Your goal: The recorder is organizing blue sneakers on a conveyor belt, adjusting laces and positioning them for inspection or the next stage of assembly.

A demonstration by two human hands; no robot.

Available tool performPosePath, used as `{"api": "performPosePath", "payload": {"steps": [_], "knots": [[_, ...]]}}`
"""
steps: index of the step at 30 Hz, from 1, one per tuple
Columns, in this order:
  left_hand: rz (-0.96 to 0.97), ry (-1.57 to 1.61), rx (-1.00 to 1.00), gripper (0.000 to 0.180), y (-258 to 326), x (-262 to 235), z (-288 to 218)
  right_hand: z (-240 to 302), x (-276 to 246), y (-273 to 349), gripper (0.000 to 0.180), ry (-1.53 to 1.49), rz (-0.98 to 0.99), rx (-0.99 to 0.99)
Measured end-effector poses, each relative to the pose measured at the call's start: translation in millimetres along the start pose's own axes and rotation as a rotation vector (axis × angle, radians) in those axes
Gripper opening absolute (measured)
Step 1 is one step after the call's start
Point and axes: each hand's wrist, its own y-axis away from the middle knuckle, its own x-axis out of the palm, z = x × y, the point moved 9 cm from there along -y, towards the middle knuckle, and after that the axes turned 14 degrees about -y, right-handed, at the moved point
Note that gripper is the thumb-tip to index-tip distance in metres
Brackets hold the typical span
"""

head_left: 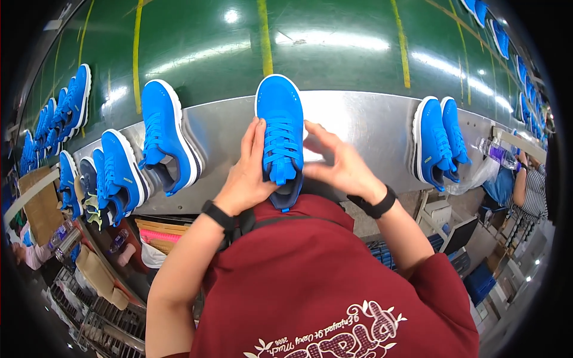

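Head view looks straight down on a curved counter (358, 119) of brushed, shiny metal, with a glossy green floor (203, 48) marked by yellow lines beyond it. At the near edge, just above the person's dark red shirt (322, 280), a bright blue sneaker (279, 113) lies toe pointing away, with a white sole rim, smooth mesh-like upper, blue laces and a dark navy heel collar. The left hand (248, 173) lies flat along the shoe's left side, fingers straight and together, pressed against the upper beside the laces. The right hand (334, 161) is at the shoe's right side, fingers curled and loosely spread; whether its fingertips pinch a lace or merely touch the side cannot be told. Both wrists wear black bands.

More blue sneakers (164, 137) of the same kind lie to the left on the counter, some in a close cluster (113, 179), and a pair (439, 143) rests side by side to the right. A clear plastic bottle (498, 153) stands at the far right, near another person's arm (522, 179). Below the counter's left end, cardboard boxes (161, 230) sit stacked; their contents cannot be seen.
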Motion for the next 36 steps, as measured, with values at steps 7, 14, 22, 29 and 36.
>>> {"api": "performPosePath", "payload": {"steps": [7,14,22,29,36], "knots": [[-0.051,0.443,-0.188,0.065,-0.8,-15.2,12.8,-9.2,34.3,-10.0,0.091,0.306,-0.263,-0.142],[-0.305,0.135,-0.16,0.026,-3.9,-37.5,-1.8,-7.5,32.7,-9.5,0.089,0.34,-0.425,-0.189],[0.259,0.464,-0.202,0.024,-45.4,-12.7,29.5,-12.8,30.0,-10.5,0.089,0.367,-0.462,-0.142],[0.613,0.965,-0.329,0.03,-53.1,-5.0,41.1,-10.2,34.8,-13.0,0.089,0.314,-0.426,-0.2],[-0.125,-0.145,0.224,0.055,-51.9,-68.9,-13.8,-16.3,31.6,-13.8,0.088,0.345,-0.444,-0.164]]}}
